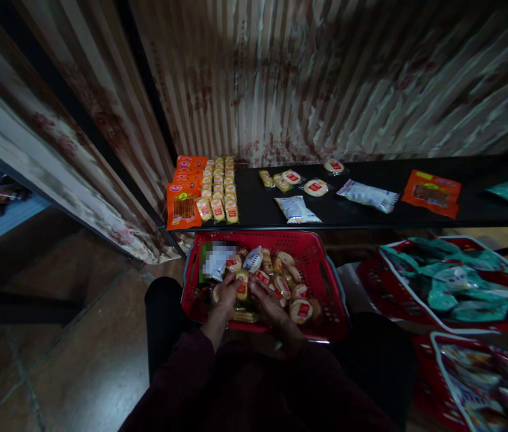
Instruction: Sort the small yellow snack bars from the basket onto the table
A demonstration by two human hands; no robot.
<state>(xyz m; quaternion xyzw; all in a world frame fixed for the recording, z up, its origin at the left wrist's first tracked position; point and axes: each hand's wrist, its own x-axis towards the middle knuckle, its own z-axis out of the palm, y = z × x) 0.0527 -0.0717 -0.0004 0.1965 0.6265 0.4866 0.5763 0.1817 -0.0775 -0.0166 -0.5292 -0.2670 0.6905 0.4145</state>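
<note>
My left hand point(226, 295) and my right hand point(271, 303) are both inside a red plastic basket point(332, 282). Between them is a yellow wrapped cake point(242, 288) with a red label, pinched at its left side by my left fingers. The fingertips of my right hand press on its right edge. Round wrapped cakes point(301, 311) with red labels fill the right half of the basket. A white-and-blue packet point(253, 259) lies behind my hands, and a blurred-out packet point(218, 261) sits at the back left.
A black shelf point(254, 198) behind the basket bears rows of yellow wrapped cakes point(218, 192), orange packets point(182, 201), and scattered packets such as a white one point(296, 209). At right stand baskets of teal packets point(461, 282) and white-and-red packets point(479, 384). A curtain point(281, 78) hangs behind.
</note>
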